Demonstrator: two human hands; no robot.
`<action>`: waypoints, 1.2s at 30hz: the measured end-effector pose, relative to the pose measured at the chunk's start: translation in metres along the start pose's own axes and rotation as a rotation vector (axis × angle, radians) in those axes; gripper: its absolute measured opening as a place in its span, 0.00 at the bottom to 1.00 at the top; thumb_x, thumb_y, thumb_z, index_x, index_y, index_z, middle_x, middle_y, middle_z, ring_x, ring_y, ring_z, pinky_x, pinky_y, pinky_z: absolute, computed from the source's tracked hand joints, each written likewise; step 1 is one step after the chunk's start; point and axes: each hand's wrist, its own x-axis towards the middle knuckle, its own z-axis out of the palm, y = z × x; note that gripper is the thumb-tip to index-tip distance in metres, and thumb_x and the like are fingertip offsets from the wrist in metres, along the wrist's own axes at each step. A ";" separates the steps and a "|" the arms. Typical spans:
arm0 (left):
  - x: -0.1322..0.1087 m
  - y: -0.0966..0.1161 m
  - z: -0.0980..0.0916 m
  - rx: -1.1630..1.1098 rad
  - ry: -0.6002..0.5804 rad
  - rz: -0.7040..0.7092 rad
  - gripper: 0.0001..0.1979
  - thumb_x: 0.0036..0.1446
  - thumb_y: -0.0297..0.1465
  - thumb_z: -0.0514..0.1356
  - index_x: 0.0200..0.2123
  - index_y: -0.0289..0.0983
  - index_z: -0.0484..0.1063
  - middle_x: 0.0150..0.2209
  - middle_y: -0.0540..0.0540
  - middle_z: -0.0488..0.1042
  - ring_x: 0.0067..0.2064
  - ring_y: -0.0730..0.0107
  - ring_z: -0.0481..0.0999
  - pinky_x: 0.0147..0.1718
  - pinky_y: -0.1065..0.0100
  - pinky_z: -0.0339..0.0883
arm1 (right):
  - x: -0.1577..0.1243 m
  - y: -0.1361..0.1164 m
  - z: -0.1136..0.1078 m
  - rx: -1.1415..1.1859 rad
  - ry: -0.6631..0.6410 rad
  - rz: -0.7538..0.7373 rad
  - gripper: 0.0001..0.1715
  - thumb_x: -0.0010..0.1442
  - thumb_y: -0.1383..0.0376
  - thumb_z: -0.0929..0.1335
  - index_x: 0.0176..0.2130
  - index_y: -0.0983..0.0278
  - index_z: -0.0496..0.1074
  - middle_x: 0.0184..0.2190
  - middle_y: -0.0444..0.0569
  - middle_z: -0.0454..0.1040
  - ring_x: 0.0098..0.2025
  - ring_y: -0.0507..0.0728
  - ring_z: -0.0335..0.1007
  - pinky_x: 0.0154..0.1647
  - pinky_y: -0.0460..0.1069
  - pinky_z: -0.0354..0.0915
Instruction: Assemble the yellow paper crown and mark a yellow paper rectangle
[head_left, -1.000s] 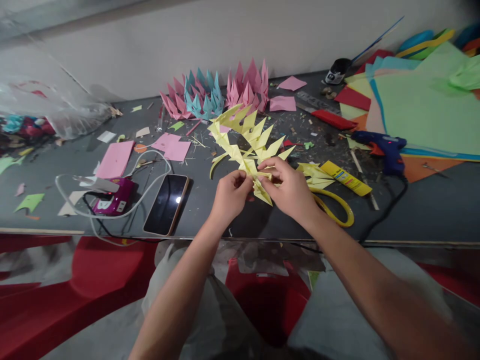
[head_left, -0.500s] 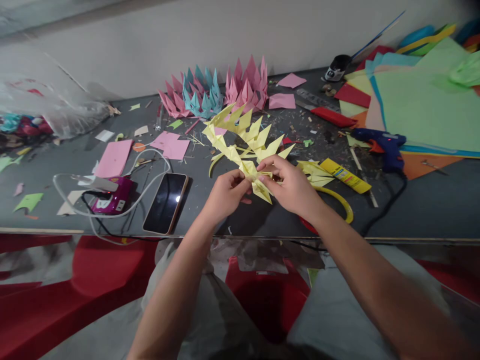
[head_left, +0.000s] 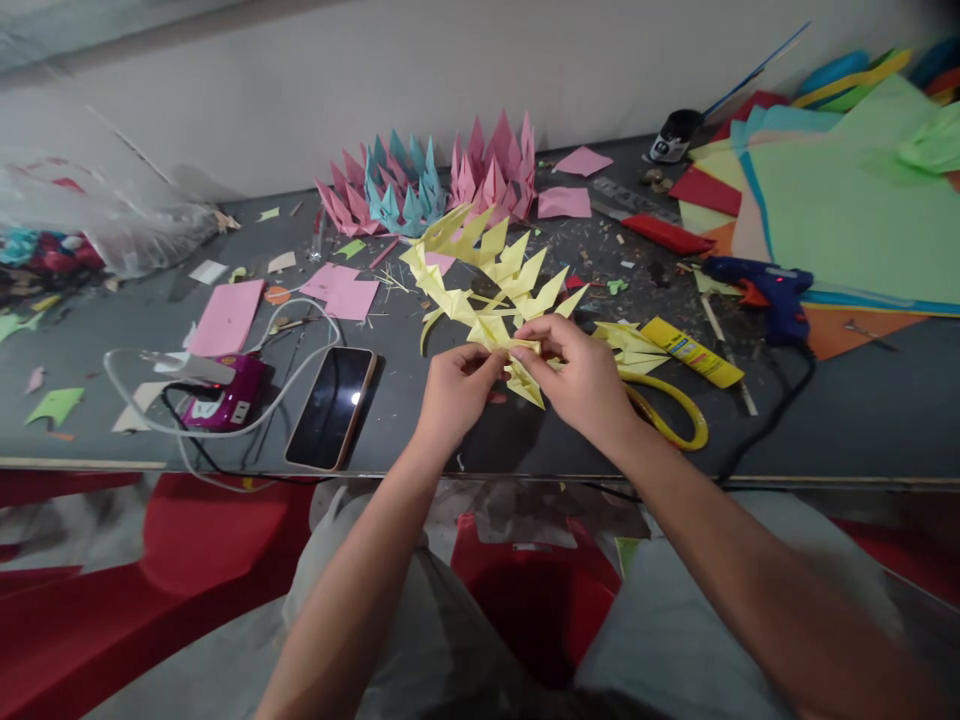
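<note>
A chain of folded yellow paper points (head_left: pixel 480 270) arcs over the dark table (head_left: pixel 862 420) in front of me. My left hand (head_left: pixel 455 387) pinches its near end from the left. My right hand (head_left: pixel 581 375) pinches the same end from the right, fingers closed on a yellow folded piece. More loose yellow folded pieces (head_left: pixel 628 345) lie just right of my right hand.
Pink and blue folded crowns (head_left: pixel 431 185) stand at the back. A phone (head_left: pixel 331 405), a magenta device with white cable (head_left: pixel 219 398), yellow scissors (head_left: pixel 675 405), a glue tube (head_left: pixel 691 352), a blue glue gun (head_left: pixel 765 285) and coloured paper sheets (head_left: pixel 840 200) surround the work.
Both hands stay pinched on the near end of the yellow chain; the chain has shifted slightly and its points have tilted a little to the left.
</note>
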 end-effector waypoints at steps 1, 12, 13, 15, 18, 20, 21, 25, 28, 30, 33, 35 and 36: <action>0.000 0.000 0.000 0.009 0.011 0.006 0.11 0.46 0.35 0.63 0.20 0.33 0.70 0.20 0.50 0.69 0.24 0.74 0.71 0.18 0.75 0.69 | 0.000 0.000 0.000 -0.005 0.004 -0.001 0.04 0.56 0.69 0.66 0.35 0.62 0.67 0.30 0.44 0.74 0.28 0.50 0.69 0.29 0.45 0.62; -0.001 0.000 0.003 0.123 0.047 0.040 0.10 0.47 0.32 0.60 0.19 0.34 0.68 0.18 0.52 0.68 0.21 0.76 0.69 0.18 0.74 0.68 | 0.001 -0.001 -0.001 0.032 0.006 0.047 0.02 0.56 0.68 0.66 0.32 0.62 0.68 0.28 0.43 0.73 0.25 0.50 0.66 0.27 0.45 0.60; -0.001 0.000 0.003 0.089 0.033 0.037 0.10 0.47 0.33 0.60 0.19 0.34 0.68 0.19 0.51 0.68 0.22 0.75 0.69 0.19 0.74 0.68 | 0.001 -0.001 -0.001 0.053 0.009 0.059 0.02 0.56 0.68 0.66 0.32 0.62 0.68 0.27 0.43 0.73 0.25 0.50 0.66 0.27 0.45 0.60; -0.001 -0.001 0.003 0.029 0.010 0.032 0.11 0.47 0.34 0.60 0.19 0.34 0.68 0.19 0.51 0.68 0.24 0.74 0.71 0.19 0.74 0.69 | 0.002 -0.002 -0.002 0.087 0.014 0.077 0.01 0.56 0.68 0.66 0.33 0.62 0.68 0.27 0.43 0.73 0.26 0.50 0.67 0.27 0.45 0.60; -0.002 -0.001 0.004 -0.014 0.019 0.031 0.11 0.47 0.36 0.61 0.21 0.34 0.69 0.20 0.51 0.68 0.25 0.73 0.72 0.18 0.75 0.69 | 0.002 -0.002 -0.003 0.096 0.016 0.066 0.02 0.56 0.67 0.66 0.33 0.63 0.69 0.29 0.44 0.73 0.26 0.50 0.66 0.27 0.45 0.60; -0.002 -0.001 0.005 -0.036 0.046 0.034 0.12 0.46 0.37 0.62 0.22 0.34 0.69 0.20 0.51 0.68 0.26 0.72 0.73 0.18 0.75 0.69 | 0.002 -0.003 -0.003 0.068 0.018 0.036 0.02 0.56 0.67 0.66 0.33 0.63 0.69 0.29 0.44 0.73 0.25 0.49 0.65 0.27 0.45 0.59; -0.002 -0.001 0.005 -0.052 0.062 0.036 0.12 0.46 0.38 0.63 0.22 0.34 0.69 0.20 0.51 0.68 0.26 0.72 0.73 0.18 0.75 0.68 | 0.001 -0.004 -0.003 0.048 0.022 0.021 0.02 0.56 0.67 0.66 0.33 0.63 0.69 0.29 0.44 0.73 0.25 0.49 0.65 0.27 0.45 0.59; -0.001 -0.001 0.006 -0.099 0.135 0.040 0.11 0.46 0.36 0.62 0.21 0.35 0.69 0.20 0.52 0.68 0.25 0.75 0.72 0.19 0.76 0.68 | 0.000 -0.005 -0.003 -0.023 0.041 -0.006 0.03 0.57 0.67 0.65 0.33 0.62 0.70 0.28 0.44 0.73 0.25 0.50 0.64 0.28 0.45 0.59; 0.000 -0.001 0.008 -0.126 0.161 0.029 0.10 0.45 0.35 0.62 0.20 0.35 0.68 0.18 0.53 0.67 0.23 0.76 0.71 0.19 0.75 0.68 | 0.000 -0.006 -0.002 -0.004 0.036 0.036 0.03 0.57 0.66 0.65 0.32 0.62 0.70 0.27 0.44 0.73 0.25 0.51 0.65 0.28 0.46 0.60; 0.000 0.000 0.008 -0.158 0.158 0.016 0.10 0.45 0.34 0.61 0.19 0.35 0.67 0.18 0.53 0.66 0.22 0.76 0.71 0.19 0.75 0.67 | 0.000 -0.005 -0.002 0.060 0.027 0.090 0.04 0.56 0.65 0.66 0.32 0.62 0.69 0.26 0.44 0.72 0.25 0.51 0.64 0.27 0.46 0.60; -0.001 0.001 0.009 -0.202 0.120 0.012 0.08 0.45 0.33 0.60 0.20 0.35 0.68 0.20 0.52 0.68 0.23 0.77 0.71 0.18 0.76 0.65 | 0.002 -0.003 -0.001 0.162 0.027 0.168 0.04 0.54 0.64 0.67 0.32 0.63 0.69 0.24 0.42 0.69 0.23 0.49 0.62 0.24 0.45 0.58; -0.001 0.002 0.009 -0.232 0.085 0.008 0.06 0.45 0.32 0.59 0.22 0.36 0.68 0.22 0.51 0.69 0.23 0.77 0.71 0.17 0.78 0.64 | 0.003 -0.002 -0.002 0.212 0.027 0.193 0.04 0.53 0.65 0.68 0.32 0.63 0.69 0.24 0.41 0.69 0.23 0.48 0.61 0.23 0.45 0.57; -0.001 0.002 0.009 -0.250 0.070 0.000 0.06 0.45 0.32 0.59 0.22 0.36 0.68 0.23 0.51 0.69 0.23 0.77 0.71 0.17 0.78 0.63 | 0.004 -0.002 -0.002 0.232 0.026 0.198 0.04 0.53 0.65 0.68 0.32 0.63 0.69 0.25 0.41 0.69 0.23 0.48 0.60 0.23 0.45 0.57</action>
